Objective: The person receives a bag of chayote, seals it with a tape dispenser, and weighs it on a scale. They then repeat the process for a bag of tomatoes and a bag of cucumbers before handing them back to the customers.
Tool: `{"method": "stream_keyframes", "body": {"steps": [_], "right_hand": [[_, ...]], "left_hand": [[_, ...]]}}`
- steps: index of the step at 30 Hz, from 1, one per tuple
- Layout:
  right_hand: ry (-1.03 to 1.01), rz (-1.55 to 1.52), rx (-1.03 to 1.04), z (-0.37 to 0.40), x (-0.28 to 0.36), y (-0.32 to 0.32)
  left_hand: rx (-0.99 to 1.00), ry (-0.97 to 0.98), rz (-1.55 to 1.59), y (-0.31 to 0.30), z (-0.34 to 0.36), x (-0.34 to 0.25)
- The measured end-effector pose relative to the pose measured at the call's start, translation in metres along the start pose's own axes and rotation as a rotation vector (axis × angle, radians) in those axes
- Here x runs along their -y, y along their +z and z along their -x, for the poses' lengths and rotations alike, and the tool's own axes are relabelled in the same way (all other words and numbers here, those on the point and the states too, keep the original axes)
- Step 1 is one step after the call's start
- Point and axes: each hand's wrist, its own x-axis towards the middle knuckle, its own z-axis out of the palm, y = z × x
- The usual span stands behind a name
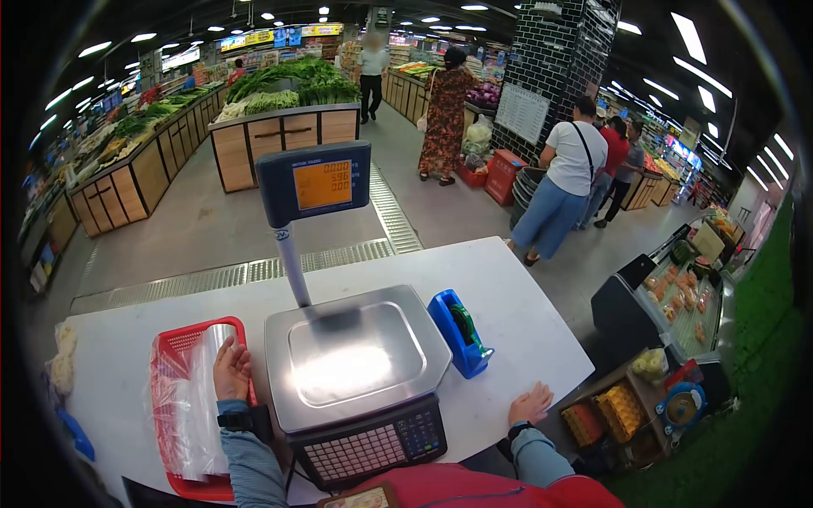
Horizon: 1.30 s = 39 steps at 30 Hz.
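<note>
My left hand (pixel 231 370) rests at the right rim of a red plastic basket (pixel 240 328), against a roll of clear plastic bags (pixel 203 398) lying in it. Its fingers are loosely curled with nothing visible in them. Flat on the white table's right side lies my right hand (pixel 531 404), fingers stretched and holding nothing. Between my hands stands an electronic scale with a bare steel plate (pixel 360 351), a keypad (pixel 356 453) and a lit orange display (pixel 323 184) on a post. A blue tape dispenser (pixel 460 333) with green tape sits right of the plate.
Beyond the table (pixel 542 305) are wooden stands of leafy greens (pixel 292 89). Several people stand in the aisle, one in a white shirt (pixel 572 161) near a tiled pillar (pixel 559 59). At right are a display case (pixel 677 296) and a yellow basket (pixel 624 413).
</note>
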Motion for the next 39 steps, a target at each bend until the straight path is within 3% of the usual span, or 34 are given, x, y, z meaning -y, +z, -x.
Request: {"method": "stream_keyframes", "body": {"steps": [39], "right_hand": [[-0.014, 0.079, -0.03, -0.0007, 0.0018, 0.0039]], "left_hand": [[0.014, -0.009, -0.019, 0.0028, 0.0016, -0.0019]]}}
